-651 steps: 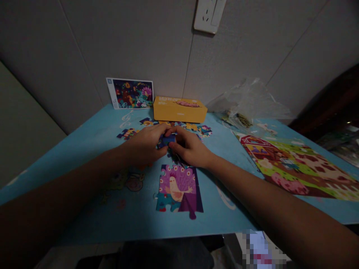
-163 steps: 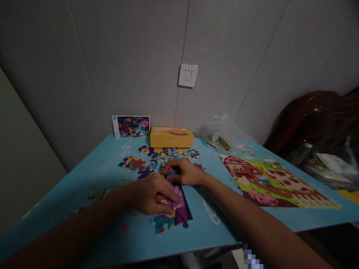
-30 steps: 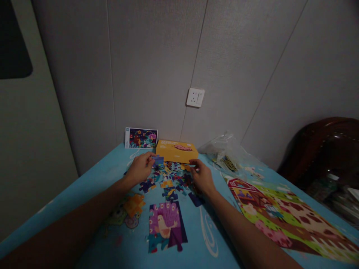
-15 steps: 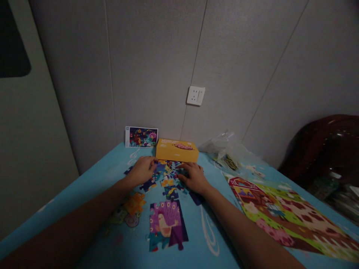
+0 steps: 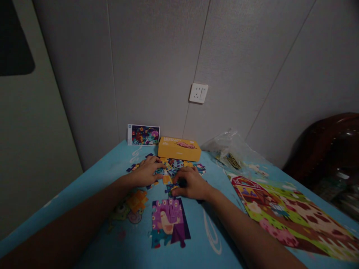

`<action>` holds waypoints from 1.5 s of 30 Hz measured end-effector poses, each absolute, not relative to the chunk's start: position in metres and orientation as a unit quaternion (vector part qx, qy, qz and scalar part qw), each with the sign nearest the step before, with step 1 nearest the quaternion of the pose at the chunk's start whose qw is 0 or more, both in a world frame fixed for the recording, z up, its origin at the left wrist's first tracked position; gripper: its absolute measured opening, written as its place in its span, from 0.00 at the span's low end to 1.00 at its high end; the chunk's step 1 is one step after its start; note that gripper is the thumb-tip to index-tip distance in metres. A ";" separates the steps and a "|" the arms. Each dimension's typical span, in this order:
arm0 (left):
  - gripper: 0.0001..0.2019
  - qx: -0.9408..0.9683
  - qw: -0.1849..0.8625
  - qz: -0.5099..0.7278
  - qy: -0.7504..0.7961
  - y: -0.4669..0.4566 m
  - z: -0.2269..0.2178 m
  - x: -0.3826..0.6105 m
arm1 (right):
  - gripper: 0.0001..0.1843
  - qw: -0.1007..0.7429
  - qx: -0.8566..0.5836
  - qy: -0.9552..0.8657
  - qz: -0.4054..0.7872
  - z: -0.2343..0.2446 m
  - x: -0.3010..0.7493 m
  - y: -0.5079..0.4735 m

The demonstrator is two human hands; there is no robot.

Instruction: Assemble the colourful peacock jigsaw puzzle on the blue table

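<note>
Loose jigsaw pieces point(image 5: 167, 179) in blue, orange and purple lie in a pile between my hands. My left hand point(image 5: 149, 171) rests palm down on the pile's left side, fingers spread, with nothing gripped. At the right side, my right hand point(image 5: 190, 183) is curled, with a dark puzzle piece point(image 5: 182, 182) between thumb and fingers, mostly hidden. Closer to me lies a joined section point(image 5: 168, 222) with a purple peacock-like bird. Left of it are orange pieces point(image 5: 137, 200), beside a cartoon print on the blue tablecloth point(image 5: 123, 250).
A yellow box point(image 5: 179, 149) stands behind the pile, beside a picture card point(image 5: 144, 135) leaning on the wall. A clear plastic bag point(image 5: 231, 149) with contents lies at the back right. A farm puzzle point(image 5: 291, 216) covers the table's right side. Beyond it is a dark red chair point(image 5: 331, 138).
My left hand has spread its fingers and slid slightly right over the pieces. My right hand has drawn a little nearer and curled its fingers around a dark piece. The view has shifted slightly.
</note>
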State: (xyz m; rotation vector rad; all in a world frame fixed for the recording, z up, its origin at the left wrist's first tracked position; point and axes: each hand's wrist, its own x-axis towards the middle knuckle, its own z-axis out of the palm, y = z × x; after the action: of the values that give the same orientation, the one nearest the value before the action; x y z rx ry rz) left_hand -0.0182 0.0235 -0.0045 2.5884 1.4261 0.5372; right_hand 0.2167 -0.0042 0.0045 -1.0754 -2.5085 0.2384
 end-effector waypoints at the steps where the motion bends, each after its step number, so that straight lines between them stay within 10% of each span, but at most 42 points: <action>1: 0.18 0.861 0.061 0.186 0.470 0.023 -0.002 -0.018 | 0.23 0.192 -0.395 -0.895 0.082 0.005 0.217 -0.004; 20: 0.18 0.912 0.258 0.082 0.309 -0.016 0.013 0.005 | 0.16 0.160 -0.420 -0.891 0.063 0.004 0.217 -0.004; 45: 0.17 0.896 0.135 0.161 0.392 0.008 -0.001 -0.005 | 0.10 0.197 -0.659 -0.726 0.008 0.009 0.241 0.015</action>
State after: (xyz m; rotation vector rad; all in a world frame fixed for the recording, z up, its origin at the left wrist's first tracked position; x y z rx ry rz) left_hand -0.0049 0.0084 -0.0011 2.5947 1.1346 0.4661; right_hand 0.2410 0.0147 0.0092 -1.8467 -2.0322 0.0220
